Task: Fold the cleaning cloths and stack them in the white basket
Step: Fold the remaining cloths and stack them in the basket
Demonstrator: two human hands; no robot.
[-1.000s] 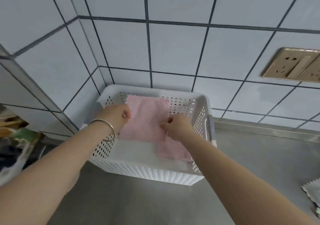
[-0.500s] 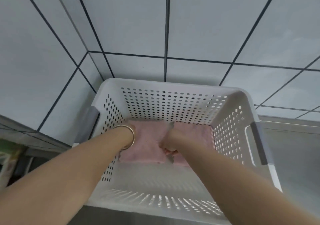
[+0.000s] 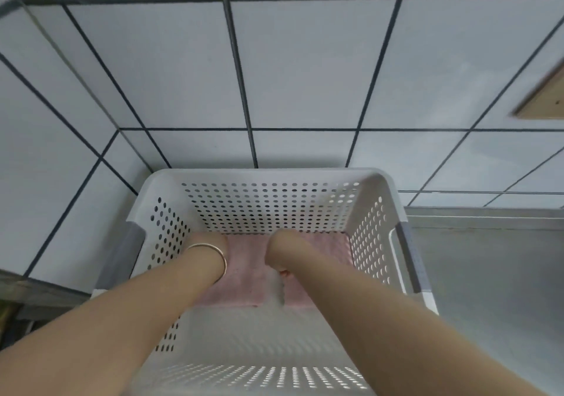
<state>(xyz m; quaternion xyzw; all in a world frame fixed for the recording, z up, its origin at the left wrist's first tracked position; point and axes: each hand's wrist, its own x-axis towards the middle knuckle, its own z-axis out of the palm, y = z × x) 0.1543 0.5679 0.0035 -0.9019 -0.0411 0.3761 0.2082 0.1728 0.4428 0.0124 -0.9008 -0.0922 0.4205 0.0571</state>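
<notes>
1. Pink cleaning cloth (image 3: 244, 270), folded, lies flat on the floor of the white basket (image 3: 268, 203), at the far end against the perforated back wall. It spans nearly wall to wall, left to right.
2. Near half of the basket floor is bare white plastic, with light spots from the holes in the front wall.
3. Left hand (image 3: 210, 240) reaches down into the basket onto the left part of the cloth. Only the wrist and back of the hand show; fingers hidden. Grip on this side: cannot tell whether it is apart, together or clamped on cloth.
4. Thin metal bangle (image 3: 213, 257) sits on the left wrist.
5. Right hand (image 3: 280, 249) is down on the middle of the cloth, just beside the left hand, a strip of pink showing between them. Fingers seem curled under, and a bit of red shows below the hand, too blurred to identify. Grip here: cannot tell either.
6. Both forearms enter from the bottom corners of the frame and cross over the near rim of the basket.
7. Basket has grey handle pieces on both side rims, left (image 3: 122, 258) and right (image 3: 409, 255). Walls perforated with round holes.
8. Basket stands in a corner, its back wall touching or just beside the tiled wall (image 3: 305, 75); pale tiles, dark grout lines.
9. Grey metal surface (image 3: 488, 273) runs to the right of the basket.
10. Tan wall plate (image 3: 546, 99) at the right edge, blurred.
</notes>
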